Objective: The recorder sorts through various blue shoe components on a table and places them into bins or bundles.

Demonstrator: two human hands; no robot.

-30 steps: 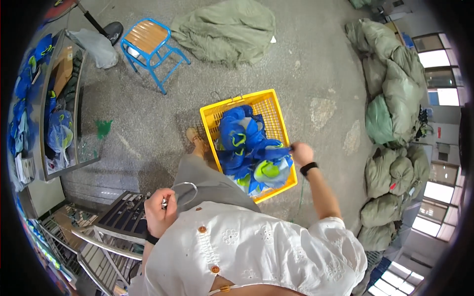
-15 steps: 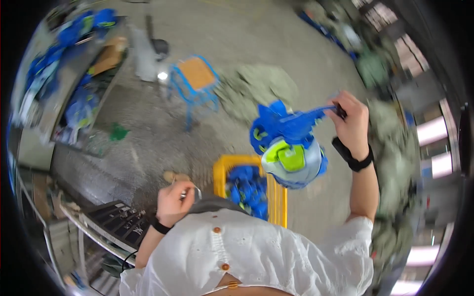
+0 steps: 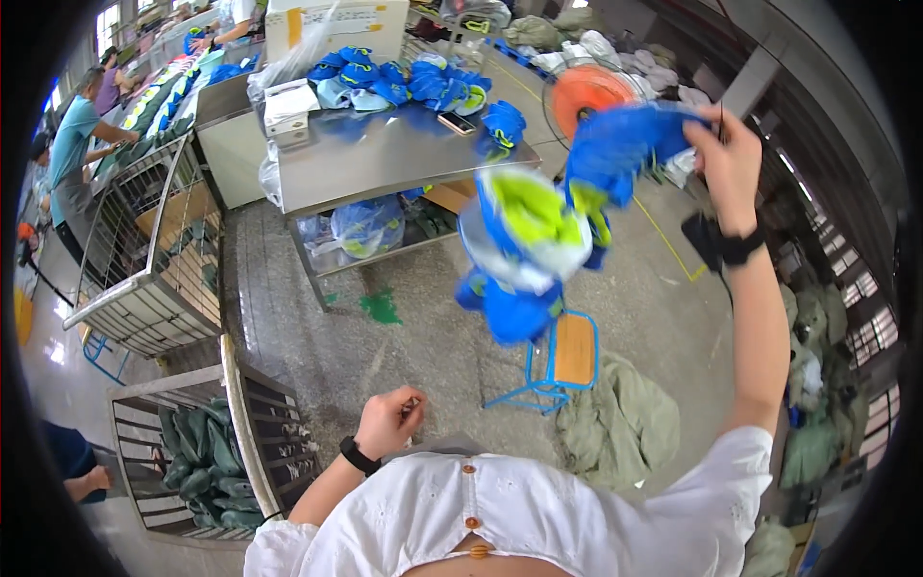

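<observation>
My right hand (image 3: pixel 729 159), raised at the right, is closed on one end of a bundle of shoe uppers (image 3: pixel 534 226). They are blue, white and lime green, hang down to the left in a swinging string, and are partly blurred. What ties them together cannot be made out. My left hand (image 3: pixel 389 423) is low in front of my body with its fingers curled; whatever is in it, if anything, is hidden. A steel table (image 3: pixel 375 173) ahead bears more blue uppers (image 3: pixel 361 77) and a phone (image 3: pixel 457 123).
A blue-framed stool (image 3: pixel 575 351) with a wooden seat stands beside a crumpled green sack (image 3: pixel 620 423). Barred carts (image 3: pixel 192 260) are at the left, one with dark green uppers (image 3: pixel 207 462). An orange fan (image 3: pixel 586 91) stands beyond the table. Co-workers (image 3: pixel 82 125) are at the far left.
The view has swung toward the table, and the yellow crate of blue uppers has left it. My right hand has carried the bundle along, higher up in view.
</observation>
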